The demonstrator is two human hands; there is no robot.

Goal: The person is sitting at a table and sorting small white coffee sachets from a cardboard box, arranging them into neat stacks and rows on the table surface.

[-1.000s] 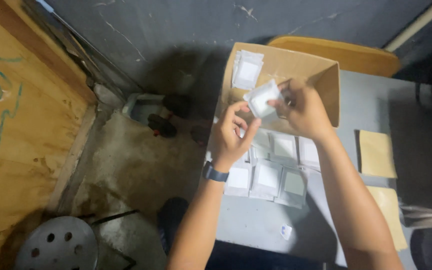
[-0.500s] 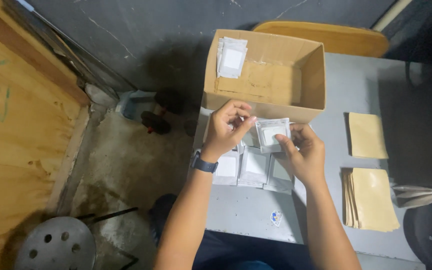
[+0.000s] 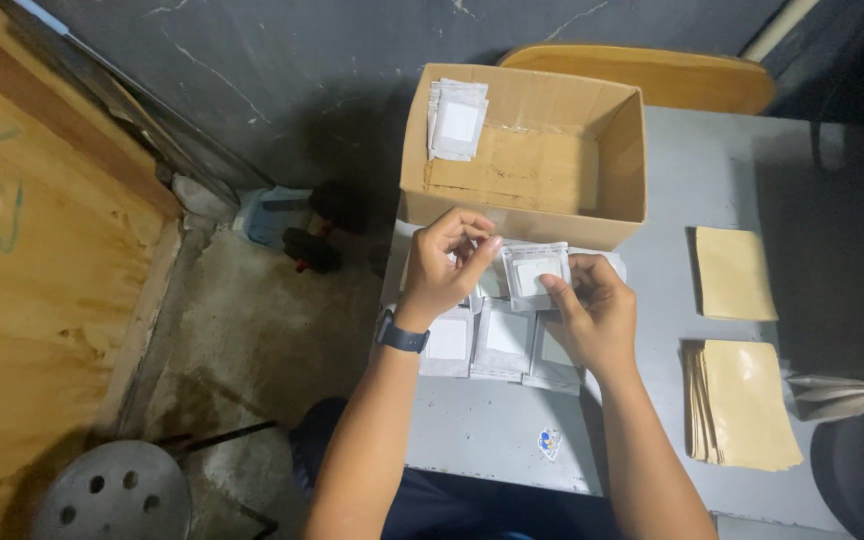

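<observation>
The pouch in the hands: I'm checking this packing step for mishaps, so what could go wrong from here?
The small clear pouch is held only by fingertips of the left hand and right hand, so the grip could slip. It might drop onto the pouches on the table and scatter them. Those lie near the table edge and could slide off.

Tan cardboard box [image 3: 552, 170], grey table [image 3: 712, 200] (pouches [image 3: 537, 270] seemingly white-grey).

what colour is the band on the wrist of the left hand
Dark navy, nearly black. The wristband shows plainly in the head view, just below the left hand.
</observation>
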